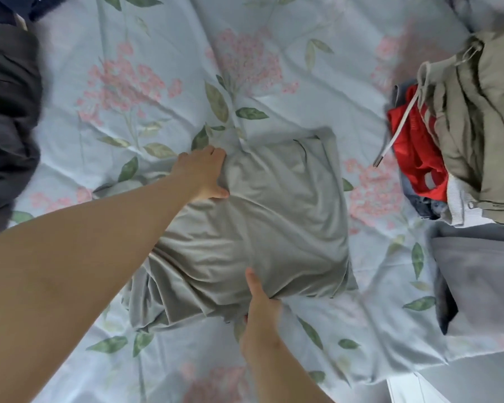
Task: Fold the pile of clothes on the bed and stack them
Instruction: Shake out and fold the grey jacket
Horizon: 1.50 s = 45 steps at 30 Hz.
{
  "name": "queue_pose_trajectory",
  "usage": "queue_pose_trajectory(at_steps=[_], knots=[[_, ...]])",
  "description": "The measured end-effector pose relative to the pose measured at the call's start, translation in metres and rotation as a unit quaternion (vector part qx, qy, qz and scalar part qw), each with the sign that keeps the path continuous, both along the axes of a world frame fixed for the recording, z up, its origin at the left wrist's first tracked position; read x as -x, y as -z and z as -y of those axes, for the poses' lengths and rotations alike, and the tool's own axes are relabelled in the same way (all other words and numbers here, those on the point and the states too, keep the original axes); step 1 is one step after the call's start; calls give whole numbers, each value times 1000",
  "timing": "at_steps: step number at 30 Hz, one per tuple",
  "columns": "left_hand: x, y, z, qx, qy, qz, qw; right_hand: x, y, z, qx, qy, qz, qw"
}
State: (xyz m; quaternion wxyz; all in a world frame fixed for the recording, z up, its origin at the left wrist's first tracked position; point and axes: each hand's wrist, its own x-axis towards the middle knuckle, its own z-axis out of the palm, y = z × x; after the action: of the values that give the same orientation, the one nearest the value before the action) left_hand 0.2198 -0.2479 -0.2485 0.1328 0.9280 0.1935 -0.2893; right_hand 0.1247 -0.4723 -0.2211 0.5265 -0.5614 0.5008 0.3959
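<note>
Head view. Grips the grey garment (262, 216), half folded in the middle of the bed (157, 53), at both ends: left hand (205, 174) curled round its far left edge, right hand (259, 312) pinching its near edge. Runs long from near to far between them. Probably goes right next, toward the folded grey piece (483, 280), nearer the right hand.

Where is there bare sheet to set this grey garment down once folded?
Bare sheet lies beyond the grey garment, between the dark pile at left and the khaki-and-red pile at right. A narrower strip runs between the garment and the folded grey piece. The right edge is crowded.
</note>
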Motion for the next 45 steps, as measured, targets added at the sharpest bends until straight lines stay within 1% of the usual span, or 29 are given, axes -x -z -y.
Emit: queue_pose_trajectory(at_steps=[4, 7, 9, 11, 13, 15, 16, 18, 20, 22, 23, 24, 25, 26, 28, 30, 31, 32, 34, 36, 37, 38, 39, 41, 43, 45], knots=[[7, 7, -4, 85, -30, -26, 996, 8, 7, 2, -32, 32, -19, 999], [12, 6, -6, 104, -14, -18, 994, 7, 9, 2, -57, 81, -34, 995], [16, 1, -5, 120, -10, -10, 993, 3, 4, 5, -104, 125, -25, 986], [20, -8, -5, 173, -58, -5, 983, -5, -5, 11, -150, 157, -6, 976], [24, -23, -7, 241, -135, -1, 961, -20, -19, 17, -167, 144, 16, 975], [29, -43, -12, 304, -218, 33, 927, -42, -36, 21, -176, 103, 47, 978], [32, -54, -15, 340, -265, 60, 900, -55, -45, 21, -180, 81, 66, 978], [41, -78, -20, 418, -344, 110, 834, -81, -63, 19, -184, 39, 105, 977], [54, -105, -23, 481, -393, 163, 767, -106, -81, 15, -192, -7, 154, 969], [70, -131, -21, 507, -422, 238, 713, -127, -101, 10, -227, -52, 208, 950], [79, -143, -17, 504, -433, 278, 694, -136, -109, 8, -248, -75, 238, 936], [89, -153, -13, 493, -442, 314, 681, -142, -118, 6, -264, -99, 266, 922], [100, -160, -7, 476, -449, 340, 675, -145, -124, 4, -272, -123, 293, 908], [113, -163, -1, 456, -460, 353, 675, -145, -128, 2, -273, -147, 315, 897], [141, -158, 13, 418, -491, 337, 686, -138, -129, 5, -259, -187, 332, 888], [169, -141, 27, 392, -526, 287, 699, -123, -114, 16, -243, -213, 304, 896], [183, -128, 35, 381, -534, 252, 712, -113, -101, 25, -231, -233, 276, 903], [198, -113, 44, 371, -536, 208, 729, -101, -88, 34, -205, -265, 240, 911], [227, -81, 61, 369, -530, 101, 757, -76, -61, 52, -115, -343, 160, 919], [249, -53, 75, 365, -535, 9, 762, -57, -38, 67, -7, -407, 108, 907], [255, -43, 79, 344, -554, -6, 758, -51, -31, 70, 32, -422, 107, 900], [255, -36, 79, 310, -585, 8, 749, -48, -25, 72, 56, -418, 121, 899], [252, -30, 77, 265, -617, 41, 740, -48, -21, 70, 68, -403, 145, 901], [237, -22, 70, 180, -639, 104, 740, -55, -17, 60, 73, -365, 192, 908], [216, -15, 63, 162, -625, 133, 752, -65, -8, 49, 79, -351, 223, 906], [195, -10, 57, 168, -621, 122, 756, -75, 3, 37, 99, -370, 227, 895]])
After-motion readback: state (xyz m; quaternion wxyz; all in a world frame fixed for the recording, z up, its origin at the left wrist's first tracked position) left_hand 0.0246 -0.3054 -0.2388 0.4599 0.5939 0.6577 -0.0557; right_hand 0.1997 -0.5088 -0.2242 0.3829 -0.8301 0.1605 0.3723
